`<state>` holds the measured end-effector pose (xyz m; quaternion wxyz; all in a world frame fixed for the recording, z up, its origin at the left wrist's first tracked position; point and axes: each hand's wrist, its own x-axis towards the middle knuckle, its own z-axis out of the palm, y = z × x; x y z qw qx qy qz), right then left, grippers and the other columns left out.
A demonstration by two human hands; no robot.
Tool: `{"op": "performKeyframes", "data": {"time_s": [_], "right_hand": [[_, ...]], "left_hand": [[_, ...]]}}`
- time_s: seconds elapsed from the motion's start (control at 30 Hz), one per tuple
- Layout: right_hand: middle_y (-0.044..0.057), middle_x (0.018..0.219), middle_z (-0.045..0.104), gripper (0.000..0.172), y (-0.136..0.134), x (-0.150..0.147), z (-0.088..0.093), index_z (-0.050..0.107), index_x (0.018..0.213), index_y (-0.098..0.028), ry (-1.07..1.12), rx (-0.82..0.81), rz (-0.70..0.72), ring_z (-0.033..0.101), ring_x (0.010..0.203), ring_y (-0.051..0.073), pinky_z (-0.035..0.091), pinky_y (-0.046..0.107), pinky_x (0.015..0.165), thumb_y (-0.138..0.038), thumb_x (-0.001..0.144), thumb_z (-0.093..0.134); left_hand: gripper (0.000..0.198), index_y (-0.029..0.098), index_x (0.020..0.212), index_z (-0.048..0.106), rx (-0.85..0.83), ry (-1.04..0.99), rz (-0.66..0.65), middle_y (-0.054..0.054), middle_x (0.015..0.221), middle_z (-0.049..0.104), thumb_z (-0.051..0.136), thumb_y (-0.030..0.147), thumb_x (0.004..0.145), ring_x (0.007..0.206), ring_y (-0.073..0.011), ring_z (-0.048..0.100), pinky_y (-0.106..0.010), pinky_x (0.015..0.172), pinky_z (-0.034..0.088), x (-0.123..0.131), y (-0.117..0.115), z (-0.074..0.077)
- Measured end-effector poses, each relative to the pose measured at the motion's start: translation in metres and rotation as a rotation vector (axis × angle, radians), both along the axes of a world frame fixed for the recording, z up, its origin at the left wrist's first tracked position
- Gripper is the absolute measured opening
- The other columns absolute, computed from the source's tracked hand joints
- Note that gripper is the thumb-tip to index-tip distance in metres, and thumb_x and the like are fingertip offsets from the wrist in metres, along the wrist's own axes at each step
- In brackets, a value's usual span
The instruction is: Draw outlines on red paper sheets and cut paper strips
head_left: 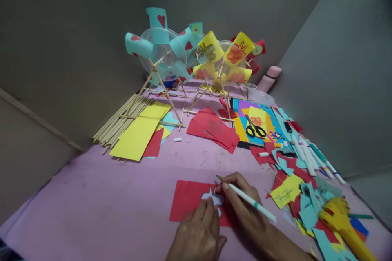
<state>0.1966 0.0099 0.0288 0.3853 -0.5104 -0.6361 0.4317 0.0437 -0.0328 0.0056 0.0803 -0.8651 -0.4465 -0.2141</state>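
My right hand [245, 202] grips a white marker [254, 204] with a teal band. Its green tip points up and left, just above the top edge of a red paper rectangle [186, 200]. A pale butterfly-shaped paper cutout [217, 200] with two thin feelers lies on that red paper. My left hand [199, 230] presses down on the cutout with outstretched fingers, hiding its lower part. Part of the red sheet's right side is covered by my right hand.
Paper-bladed wheels [161, 55] on stick frames stand at the back. Sticks [118, 120] and yellow paper [142, 130] lie left, red sheets [214, 128] mid-table. Black-handled scissors [255, 128], markers [306, 157], paper scraps [286, 191] and a yellow glue gun [343, 220] occupy the right.
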Motion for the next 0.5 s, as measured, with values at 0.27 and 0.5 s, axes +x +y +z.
{"op": "performKeyframes", "data": {"time_s": [0.27,0.5], "right_hand": [[0.008,0.071,0.07,0.027,-0.028,0.007,-0.006,0.06,0.086,-0.017,-0.372,0.427,0.16,0.068,0.063,0.018,0.05,0.023,0.058,-0.026,0.097,0.037],[0.005,0.07,0.069,0.025,-0.029,0.005,-0.008,0.058,0.087,-0.019,-0.375,0.472,0.161,0.068,0.06,0.016,0.047,0.021,0.054,-0.027,0.098,0.036]], "left_hand": [[0.025,0.012,0.105,0.065,-0.371,0.128,-0.076,-0.013,0.107,0.068,0.059,0.019,0.082,0.095,-0.0284,0.063,-0.039,0.076,0.057,0.0,0.009,0.029],[0.025,0.016,0.09,0.066,-0.614,0.206,-0.163,-0.01,0.096,0.066,0.046,0.004,0.082,0.085,-0.0274,0.062,-0.038,0.067,0.052,-0.004,0.021,0.051]]}}
